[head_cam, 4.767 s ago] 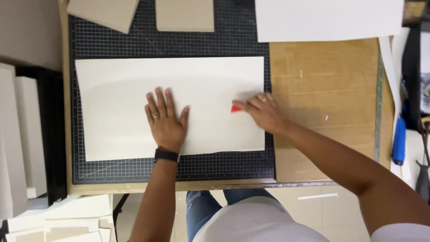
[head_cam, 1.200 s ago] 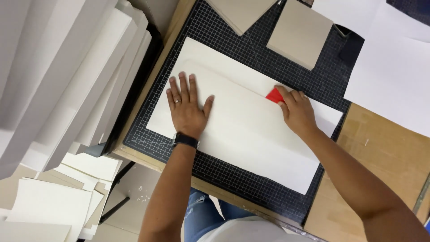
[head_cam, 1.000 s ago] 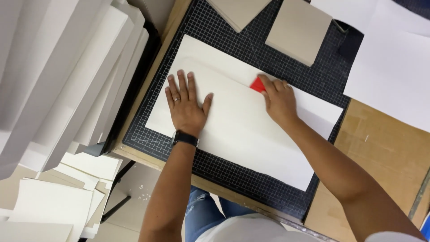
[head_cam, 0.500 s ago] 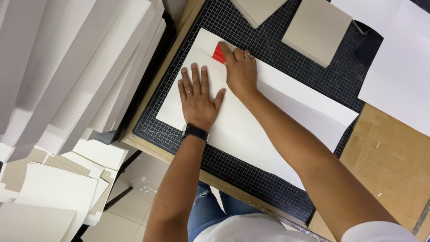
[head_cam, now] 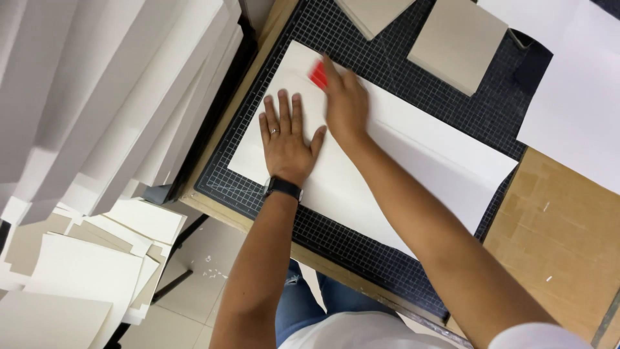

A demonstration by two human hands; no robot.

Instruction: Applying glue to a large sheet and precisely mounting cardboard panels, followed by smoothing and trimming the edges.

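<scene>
Pinched under the fingertips of the right hand [head_cam: 345, 103], a small red tool [head_cam: 318, 74] is pressed onto the cream sheet [head_cam: 413, 161]; only its red end shows, blurred, the rest being covered by the fingers, so its shape cannot be made out. Flat, with fingers spread and nothing grasped, the left hand [head_cam: 286, 139] is laid on the same sheet just beside the right hand, a ring on one finger and a dark watch [head_cam: 282, 187] at the wrist.

Nearest, below the sheet, jeans and a white shirt are cut off by the frame edge. The sheet lies on a black gridded cutting mat [head_cam: 400, 64]; part of the sheet is hidden under the right forearm. Off the mat's left edge, stacked cream boards [head_cam: 116, 97] are seen, blurred and cropped. Beyond the sheet, two grey-brown card pieces [head_cam: 458, 42] rest on the mat, one cut off at the top. White paper [head_cam: 575, 90] overlaps the mat's far right corner.
</scene>
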